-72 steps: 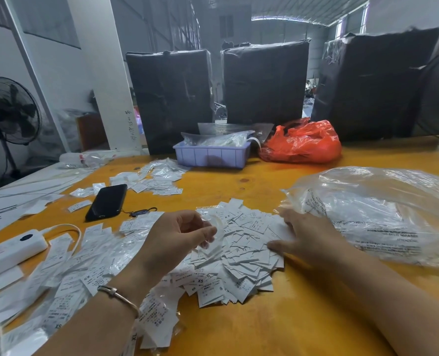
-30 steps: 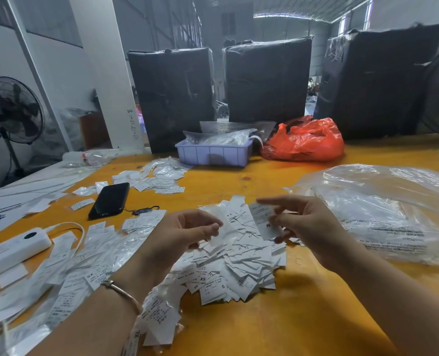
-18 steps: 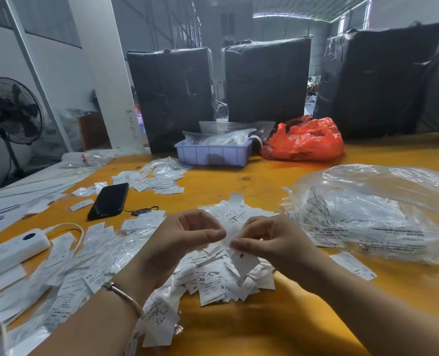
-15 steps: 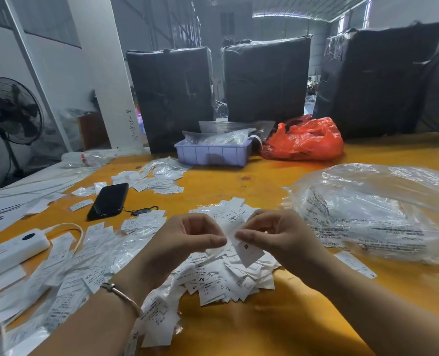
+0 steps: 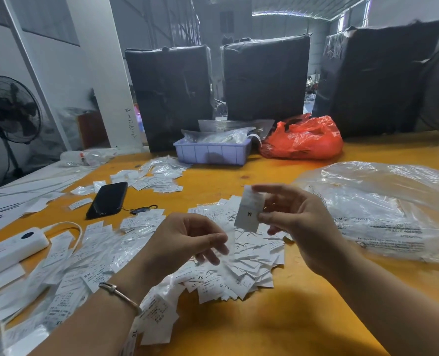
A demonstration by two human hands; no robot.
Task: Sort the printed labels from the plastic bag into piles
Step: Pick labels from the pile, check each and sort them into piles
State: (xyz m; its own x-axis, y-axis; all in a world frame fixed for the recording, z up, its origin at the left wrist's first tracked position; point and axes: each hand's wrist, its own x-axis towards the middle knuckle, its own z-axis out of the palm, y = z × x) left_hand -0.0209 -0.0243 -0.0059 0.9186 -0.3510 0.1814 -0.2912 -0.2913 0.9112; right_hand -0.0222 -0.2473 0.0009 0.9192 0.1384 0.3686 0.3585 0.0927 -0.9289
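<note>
- Above the yellow desk, your left hand hangs loosely curled, its grip empty.
- Below lies the heap of white printed labels.
- Your right hand pinches one white "M" label.
- Rightmost, the clear plastic bag rests.

Right hand raised at two o'clock, thumb and fingers pinching a label, left hand lower at nine o'clock, fingers loosely curled, holding nothing, both forearms entering from six o'clock
</note>
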